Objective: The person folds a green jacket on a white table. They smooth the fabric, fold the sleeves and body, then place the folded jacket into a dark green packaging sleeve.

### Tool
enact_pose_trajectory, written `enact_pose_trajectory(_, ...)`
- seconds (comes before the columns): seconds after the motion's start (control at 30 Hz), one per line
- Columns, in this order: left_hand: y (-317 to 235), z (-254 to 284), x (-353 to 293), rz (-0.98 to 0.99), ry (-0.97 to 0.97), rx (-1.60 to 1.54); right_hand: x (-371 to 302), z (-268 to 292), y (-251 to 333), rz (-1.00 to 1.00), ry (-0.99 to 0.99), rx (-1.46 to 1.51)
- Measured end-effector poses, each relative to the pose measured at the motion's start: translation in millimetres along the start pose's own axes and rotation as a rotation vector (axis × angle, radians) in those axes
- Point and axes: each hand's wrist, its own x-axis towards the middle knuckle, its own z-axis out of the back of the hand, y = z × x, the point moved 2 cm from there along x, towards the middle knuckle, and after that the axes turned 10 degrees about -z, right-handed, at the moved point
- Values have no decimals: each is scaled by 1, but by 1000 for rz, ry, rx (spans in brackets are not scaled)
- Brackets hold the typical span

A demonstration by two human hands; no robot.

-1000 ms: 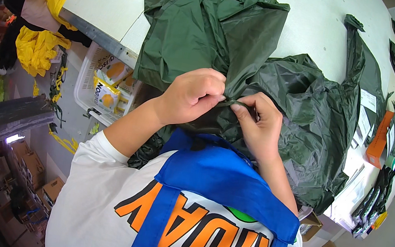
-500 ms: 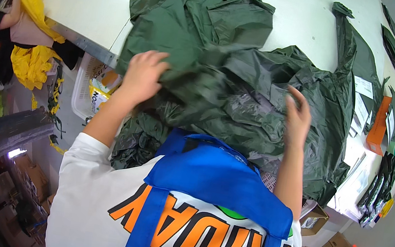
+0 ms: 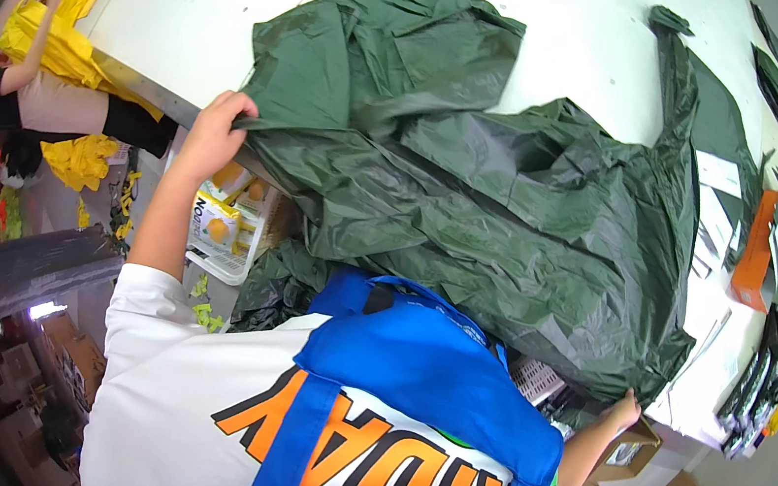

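Observation:
A large dark green garment (image 3: 472,215) of thin, shiny raincoat-like fabric lies crumpled across the white table and over its near edge. At its left end, my left hand (image 3: 216,132) pinches the fabric's edge between thumb and fingers. My right hand (image 3: 623,413) is low at the near right, closed on the garment's lower corner. Between the two hands the near edge is drawn out wide, with creases running across it. The far left part of the cloth lies folded on the tabletop.
A white plastic basket (image 3: 224,267) with yellow packets stands below the table's left edge. Right on the white table (image 3: 578,31) are papers (image 3: 717,175), an orange box (image 3: 755,250) and more dark green pieces (image 3: 716,110). Another person (image 3: 60,104) works at far left by yellow fabric (image 3: 59,43).
My left hand has moved left and taken the garment's edge. My right hand has come down and toward me to its near right corner. The near edge is now stretched wider.

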Motion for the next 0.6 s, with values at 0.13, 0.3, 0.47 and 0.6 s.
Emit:
enact_pose_trajectory(0.13,-23,-20,3,-25,800,-327,-61,-5,72,173,-215,8)
enact_pose_trajectory(0.3,-6,-59,84,41,237,-291,-143,-46,165,488,111,141)
enact_pose_trajectory(0.47,82,-97,168,389,-168,-16,-263,-109,245,681,541,112)
enact_pose_trajectory(0.6,79,-94,194,607,-49,90,-354,-154,290,805,875,-52)
